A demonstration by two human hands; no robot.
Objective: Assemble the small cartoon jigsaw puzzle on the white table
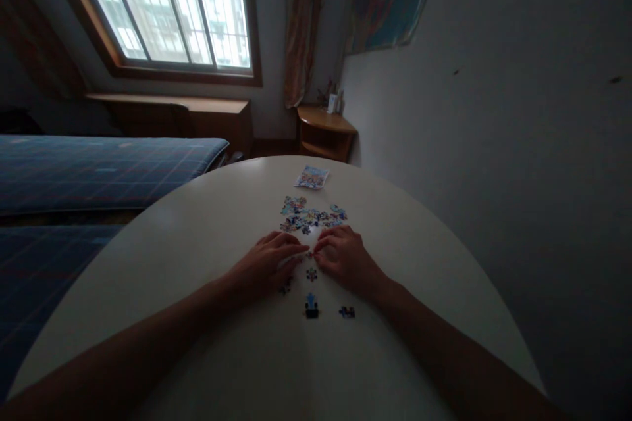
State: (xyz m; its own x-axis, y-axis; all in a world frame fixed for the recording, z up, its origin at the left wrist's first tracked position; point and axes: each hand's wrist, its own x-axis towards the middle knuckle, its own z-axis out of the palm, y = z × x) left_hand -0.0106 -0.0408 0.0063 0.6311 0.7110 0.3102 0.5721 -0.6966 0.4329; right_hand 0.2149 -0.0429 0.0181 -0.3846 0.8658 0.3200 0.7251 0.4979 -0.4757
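Note:
Both my hands rest on a round white table (197,223), fingertips meeting over a small jigsaw piece (309,254). My left hand (269,264) lies with fingers curled, pinching toward that piece. My right hand (343,258) mirrors it, fingers curled and pinching at the same spot. Just beyond the fingertips lies a partly joined cluster of colourful puzzle pieces (312,216). Loose pieces lie nearer me: one between the hands (311,273), one by my left wrist (285,289), a dark one (311,307) and another (347,311).
A small printed picture card (312,177) lies at the table's far edge. A bed with a blue checked cover (99,168) stands to the left. A wooden corner shelf (326,130) and a grey wall (494,145) are at the right, a window behind.

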